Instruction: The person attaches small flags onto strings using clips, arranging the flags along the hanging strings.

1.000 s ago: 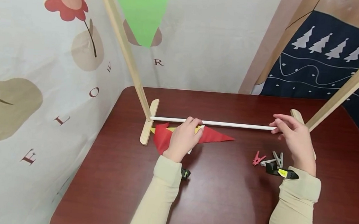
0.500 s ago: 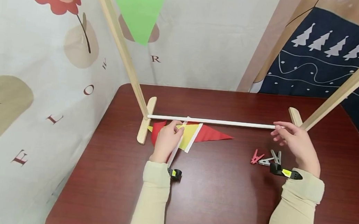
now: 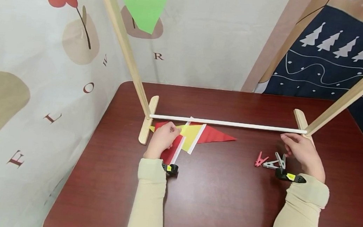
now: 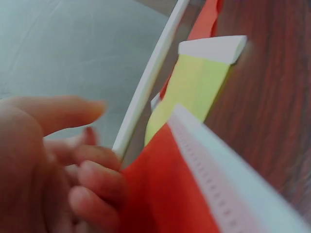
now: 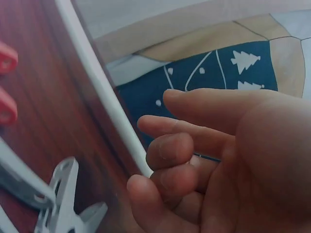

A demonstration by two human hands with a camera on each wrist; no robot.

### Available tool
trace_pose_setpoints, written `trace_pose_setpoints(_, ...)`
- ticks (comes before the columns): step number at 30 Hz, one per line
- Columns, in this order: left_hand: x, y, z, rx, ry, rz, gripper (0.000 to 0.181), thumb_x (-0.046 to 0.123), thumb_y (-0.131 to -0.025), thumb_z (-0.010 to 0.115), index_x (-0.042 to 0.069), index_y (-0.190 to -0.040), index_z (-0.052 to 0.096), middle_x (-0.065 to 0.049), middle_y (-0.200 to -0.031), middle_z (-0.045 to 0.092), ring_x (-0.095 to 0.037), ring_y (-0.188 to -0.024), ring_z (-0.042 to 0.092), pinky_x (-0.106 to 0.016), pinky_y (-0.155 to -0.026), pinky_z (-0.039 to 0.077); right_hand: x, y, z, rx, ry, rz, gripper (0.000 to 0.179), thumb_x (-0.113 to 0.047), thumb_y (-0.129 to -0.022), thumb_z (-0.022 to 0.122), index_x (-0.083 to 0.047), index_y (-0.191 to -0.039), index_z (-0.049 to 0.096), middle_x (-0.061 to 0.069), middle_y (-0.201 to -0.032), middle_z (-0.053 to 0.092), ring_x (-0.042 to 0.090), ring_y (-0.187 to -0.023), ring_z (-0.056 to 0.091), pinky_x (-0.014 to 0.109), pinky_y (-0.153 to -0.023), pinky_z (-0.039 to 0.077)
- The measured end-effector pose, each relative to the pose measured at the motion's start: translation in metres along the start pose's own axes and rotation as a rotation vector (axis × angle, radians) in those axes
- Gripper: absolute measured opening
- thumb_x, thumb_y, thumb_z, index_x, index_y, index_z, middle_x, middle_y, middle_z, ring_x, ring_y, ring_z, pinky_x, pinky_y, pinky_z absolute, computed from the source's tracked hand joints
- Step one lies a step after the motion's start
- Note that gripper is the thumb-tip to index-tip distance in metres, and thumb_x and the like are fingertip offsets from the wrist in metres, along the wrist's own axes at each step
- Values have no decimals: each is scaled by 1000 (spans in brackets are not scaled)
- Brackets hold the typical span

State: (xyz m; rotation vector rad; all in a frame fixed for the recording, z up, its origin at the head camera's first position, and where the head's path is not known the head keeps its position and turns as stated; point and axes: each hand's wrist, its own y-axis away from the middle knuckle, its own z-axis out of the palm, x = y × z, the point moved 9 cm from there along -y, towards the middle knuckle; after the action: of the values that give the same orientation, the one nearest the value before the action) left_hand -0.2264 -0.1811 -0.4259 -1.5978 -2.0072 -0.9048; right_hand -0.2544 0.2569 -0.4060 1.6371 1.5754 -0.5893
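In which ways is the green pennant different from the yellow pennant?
Pose: the green pennant points downward in front of the wall; the yellow pennant lies on the table. State: the left hand partly covers the yellow one but none of the green one. Look: the yellow one shows a white strip; the green one shows none, but its top is cut off. Both are brightly coloured.
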Motion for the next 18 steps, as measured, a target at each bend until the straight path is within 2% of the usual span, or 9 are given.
trace_pose_setpoints(3,-2,1,4,-74,-30,-8,26,40,-89,54,15,-96,54,-6,-56,53,-18,-47,53,-26,-47,42,4,1,1,-26,17,24,55,-40,-96,41,5,-127,42,0,-63,44,12,-54,48,28,-56,49)
trace_pose_setpoints(5,-1,0,6,-86,-32,-3,26,39,-88,56,15,-100,55,-6,-59,54,-18,-47,52,-26,-48,42,8,2,0,-37,26,42,54,-40,-96,41,6,-125,44,0,-63,45,12,-53,47,28,-55,47)
trace_pose_setpoints(9,-2,-2,9,-83,-33,2,33,36,-86,60,15,-111,54,-5,-70,58,-18,-49,53,-27,-49,42,18,1,2,-54,24,68,52,-40,-96,40,5,-122,48,-1,-63,49,10,-52,47,28,-55,48)
trace_pose_setpoints(12,-1,-3,11,-78,-52,14,36,35,-85,62,15,-114,54,-4,-80,59,-17,-55,55,-26,-53,43,25,1,4,-80,-26,92,54,-38,-97,39,6,-126,46,-3,-65,57,8,-53,52,27,-57,51)
trace_pose_setpoints(18,-2,0,0,-7,-112,30,25,25,-83,65,15,-105,59,-4,-85,59,-18,-76,53,-30,-67,45,29,-2,14,-152,-122,119,58,-36,-97,39,9,-133,37,-3,-70,66,8,-60,62,27,-61,54)
